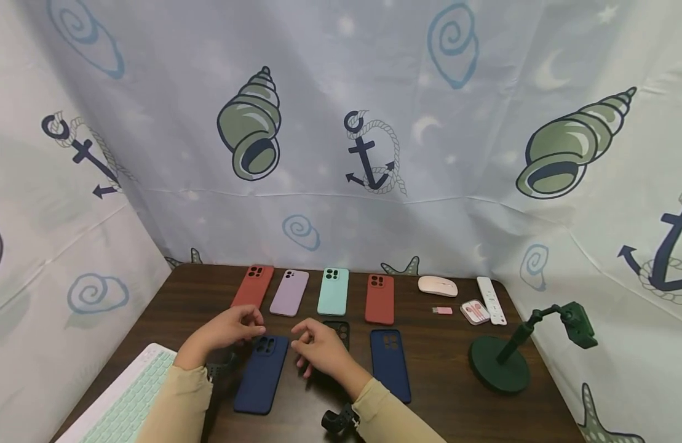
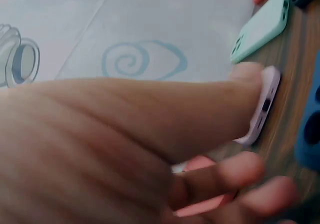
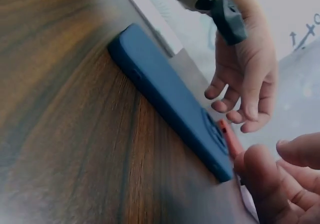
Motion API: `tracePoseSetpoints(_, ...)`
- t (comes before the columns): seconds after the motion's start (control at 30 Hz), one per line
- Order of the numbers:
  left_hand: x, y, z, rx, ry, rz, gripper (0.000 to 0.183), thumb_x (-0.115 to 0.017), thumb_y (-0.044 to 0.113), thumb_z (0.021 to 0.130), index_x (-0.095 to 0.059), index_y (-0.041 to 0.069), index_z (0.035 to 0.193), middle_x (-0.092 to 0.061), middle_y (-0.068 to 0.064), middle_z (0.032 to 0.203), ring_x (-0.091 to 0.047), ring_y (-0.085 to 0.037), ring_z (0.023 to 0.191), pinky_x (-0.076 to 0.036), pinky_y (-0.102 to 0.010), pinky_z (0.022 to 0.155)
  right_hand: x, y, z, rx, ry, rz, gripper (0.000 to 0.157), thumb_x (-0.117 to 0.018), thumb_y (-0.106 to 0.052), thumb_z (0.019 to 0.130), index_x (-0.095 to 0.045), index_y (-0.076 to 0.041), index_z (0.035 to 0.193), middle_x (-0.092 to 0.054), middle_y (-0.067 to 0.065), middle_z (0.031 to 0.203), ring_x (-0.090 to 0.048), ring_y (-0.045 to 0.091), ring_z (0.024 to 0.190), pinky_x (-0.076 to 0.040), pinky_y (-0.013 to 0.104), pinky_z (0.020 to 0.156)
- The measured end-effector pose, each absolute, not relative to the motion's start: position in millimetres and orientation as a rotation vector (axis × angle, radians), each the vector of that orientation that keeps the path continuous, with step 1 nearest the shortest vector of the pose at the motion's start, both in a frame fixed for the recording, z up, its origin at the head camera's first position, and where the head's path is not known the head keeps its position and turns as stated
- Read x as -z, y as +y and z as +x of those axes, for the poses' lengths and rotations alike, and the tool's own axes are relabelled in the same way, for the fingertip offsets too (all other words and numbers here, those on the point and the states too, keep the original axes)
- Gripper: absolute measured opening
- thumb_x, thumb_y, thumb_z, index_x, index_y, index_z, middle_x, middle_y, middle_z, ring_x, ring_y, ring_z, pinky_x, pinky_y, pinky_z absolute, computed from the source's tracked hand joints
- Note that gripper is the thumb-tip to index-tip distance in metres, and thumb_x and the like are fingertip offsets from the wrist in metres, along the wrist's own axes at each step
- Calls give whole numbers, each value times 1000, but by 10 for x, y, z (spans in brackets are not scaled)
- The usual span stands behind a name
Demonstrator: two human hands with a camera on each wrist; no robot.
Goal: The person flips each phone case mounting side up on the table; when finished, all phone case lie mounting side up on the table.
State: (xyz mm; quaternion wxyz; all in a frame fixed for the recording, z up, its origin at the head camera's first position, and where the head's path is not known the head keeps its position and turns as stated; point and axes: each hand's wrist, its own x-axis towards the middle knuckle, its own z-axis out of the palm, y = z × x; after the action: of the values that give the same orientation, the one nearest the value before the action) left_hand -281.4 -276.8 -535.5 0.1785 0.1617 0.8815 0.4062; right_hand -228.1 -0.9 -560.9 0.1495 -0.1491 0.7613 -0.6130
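A dark blue phone case [image 1: 261,376], camera end away from me, lies on the table between my hands. My left hand [image 1: 224,335] hovers by its upper left corner, fingers loosely bent and holding nothing. To the case's right, my right hand [image 1: 321,352] hangs over the table with relaxed, empty fingers. That hand partly covers a black phone case [image 1: 343,332]. Beyond it lies a second blue case [image 1: 390,366], its hollow inside facing up. In the right wrist view the first blue case [image 3: 170,96] lies flat, apart from the fingers of both hands.
Behind stand out a red case [image 1: 253,286], lilac phone [image 1: 289,293], mint case [image 1: 333,292] and another red case [image 1: 379,299]. At right are a mouse [image 1: 437,286], pink USB stick [image 1: 443,311], white remote [image 1: 491,301] and green lamp [image 1: 501,366]. A keyboard [image 1: 127,394] lies left.
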Motion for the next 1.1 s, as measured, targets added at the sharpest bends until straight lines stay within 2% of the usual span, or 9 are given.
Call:
tracePoseSetpoints(0.27, 5432, -2839, -2752, -1130, 2368, 385, 35, -78, 22, 90, -58, 0, 109, -64, -11, 85, -66, -27, 73, -56, -40, 64, 5794, -235, -2311, 1747, 2139, -453, 27, -69, -14, 96, -63, -8, 122, -72, 19, 91, -70, 25, 63, -58, 39, 50)
tracePoseSetpoints(0.5, 5531, -2680, -2766, -1033, 2496, 339, 34, -83, 19, 85, -60, 4, 105, -61, -5, 73, -61, -19, 62, -52, -34, 58, 5896, -195, -2359, 1761, 2112, -452, 24, -67, -10, 97, -69, -7, 121, -72, 17, 91, -72, 24, 67, -58, 37, 51)
tracePoseSetpoints(0.77, 5559, -2585, -2773, -1007, 2559, 210, 29, -82, 15, 84, -59, 7, 101, -62, -8, 74, -63, -21, 62, -55, -36, 58, 5942, -77, -2417, 1799, 2015, -433, 29, -63, -13, 100, -68, -10, 128, -75, 14, 99, -76, 26, 79, -58, 37, 52)
tracePoseSetpoints(1.0, 5536, -2558, -2750, -1050, 2544, 222, 30, -81, 12, 86, -55, 5, 100, -62, -9, 76, -63, -23, 63, -56, -38, 57, 5984, -25, -2428, 1787, 2041, -493, 32, -66, -20, 99, -68, -12, 130, -78, 15, 87, -74, 27, 67, -58, 40, 50)
tracePoseSetpoints(1.1, 5536, -2552, -2742, -1056, 2544, 226, 29, -80, 11, 86, -55, 5, 98, -62, -9, 76, -64, -23, 62, -56, -38, 57, 6011, 0, -2423, 1797, 2038, -528, 34, -66, -21, 99, -67, -11, 132, -78, 13, 95, -73, 28, 63, -58, 41, 51)
